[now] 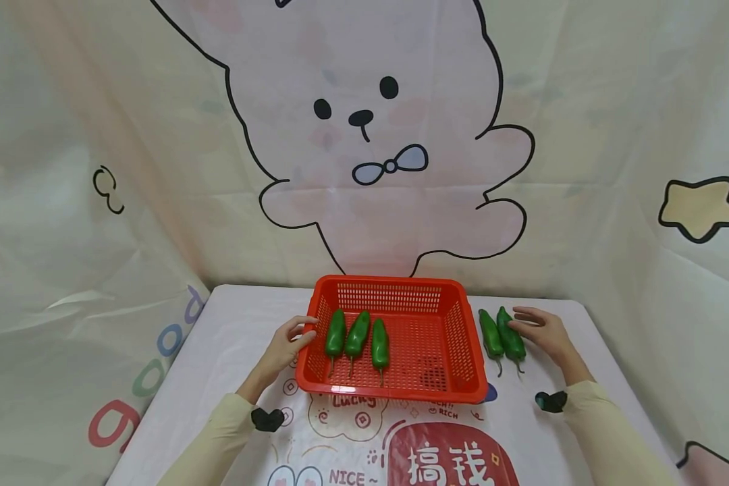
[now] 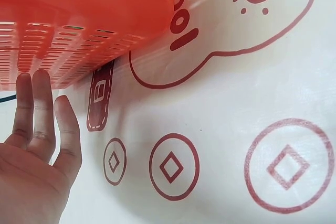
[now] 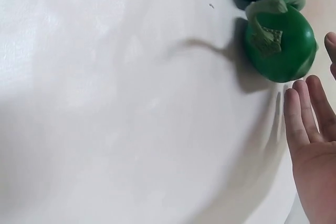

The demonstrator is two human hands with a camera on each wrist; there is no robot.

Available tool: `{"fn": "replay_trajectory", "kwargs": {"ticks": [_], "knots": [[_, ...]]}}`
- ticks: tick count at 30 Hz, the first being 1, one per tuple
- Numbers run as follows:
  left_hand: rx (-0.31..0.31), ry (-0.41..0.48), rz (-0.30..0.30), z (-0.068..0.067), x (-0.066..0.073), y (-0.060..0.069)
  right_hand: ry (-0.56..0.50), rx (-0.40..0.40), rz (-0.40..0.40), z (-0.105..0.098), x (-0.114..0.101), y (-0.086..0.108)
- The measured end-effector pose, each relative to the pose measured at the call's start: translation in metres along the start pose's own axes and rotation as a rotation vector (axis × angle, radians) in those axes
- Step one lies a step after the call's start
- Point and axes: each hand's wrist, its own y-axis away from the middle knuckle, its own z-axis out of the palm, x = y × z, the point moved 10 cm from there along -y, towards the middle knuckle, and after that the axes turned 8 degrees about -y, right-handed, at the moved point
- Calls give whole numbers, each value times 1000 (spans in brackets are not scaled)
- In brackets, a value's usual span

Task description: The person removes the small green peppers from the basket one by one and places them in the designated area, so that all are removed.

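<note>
Two pale yellow sleeves (image 1: 209,439) are seen nearest the camera, reached forward from the lower edge over a table (image 1: 249,307) covered with a white printed cloth. Between the hands, a rectangular red basket (image 1: 416,337) with slotted walls is set at the table's far side. Three green peppers (image 1: 357,334) are held in its left half, laid side by side on the slotted floor with their stems pointed toward the viewer. Two more green peppers (image 1: 491,334) are placed on the cloth just outside the basket's right wall, close together, stems also turned toward the viewer.

By the left hand (image 1: 288,344), the basket's left side is touched with the fingers extended; in the left wrist view, three nearly straight fingers are seen spread a little, their tips at the slotted wall. The right hand (image 1: 545,331) is held at the outer side of the rightmost pepper, its fingers straight and near one another, the thumb set wide of them; whether that pepper is touched cannot be told.

Behind the table, a backdrop (image 1: 370,223) is printed with a pink cartoon animal, on which a blue bow tie is drawn.
</note>
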Motion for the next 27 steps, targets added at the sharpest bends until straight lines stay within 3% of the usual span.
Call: {"fn": "replay_trajectory", "kwargs": {"ticks": [12, 22, 27], "knots": [[10, -29, -11, 0, 0, 0, -137, 124, -121, -25, -29, 18], [18, -24, -32, -1, 2, 3, -272, 114, -208, -14, -61, 23], [23, -34, -27, 0, 4, 3, -282, 91, -220, -3, -82, 28]]}}
